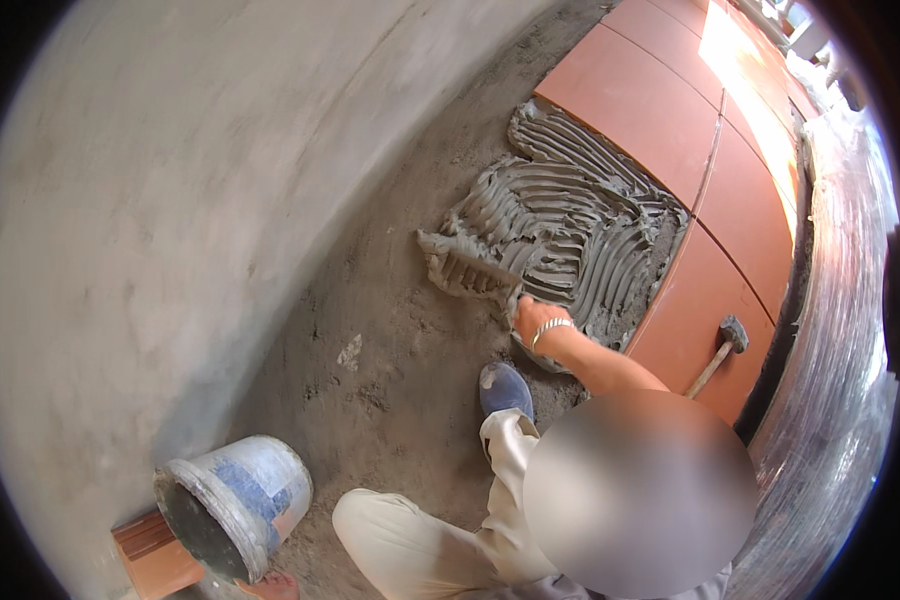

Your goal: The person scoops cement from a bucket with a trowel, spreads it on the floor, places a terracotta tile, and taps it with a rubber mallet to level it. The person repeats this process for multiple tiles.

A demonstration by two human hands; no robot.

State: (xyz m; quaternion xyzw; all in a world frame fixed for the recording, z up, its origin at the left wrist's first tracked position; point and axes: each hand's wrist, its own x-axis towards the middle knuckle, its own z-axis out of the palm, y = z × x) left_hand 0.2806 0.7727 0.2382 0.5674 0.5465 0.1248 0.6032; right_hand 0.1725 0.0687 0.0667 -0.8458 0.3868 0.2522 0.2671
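1. Grey wall (170,200) on the left, laid orange tiles (640,110) on the right, rough floor between.
2. Ridged mortar bed (570,220) lies against the tile edge. The step looks like combing; the near-left rim is lumpy and needs even ridges.
3. Bucket (235,500) sits by the wall, mallet (720,350) on a tile.
4. Co-worker's hand (533,318) is curled tight on a trowel (475,268), blade in the mortar.
5. The wearer's own hands are out of frame, so their grip can't be told.

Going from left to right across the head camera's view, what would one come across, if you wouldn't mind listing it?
Grey plastered wall → tipped bucket → blue shoe → hand on the combed grey mortar → rubber mallet lying on the orange tiles → clear plastic sheeting.
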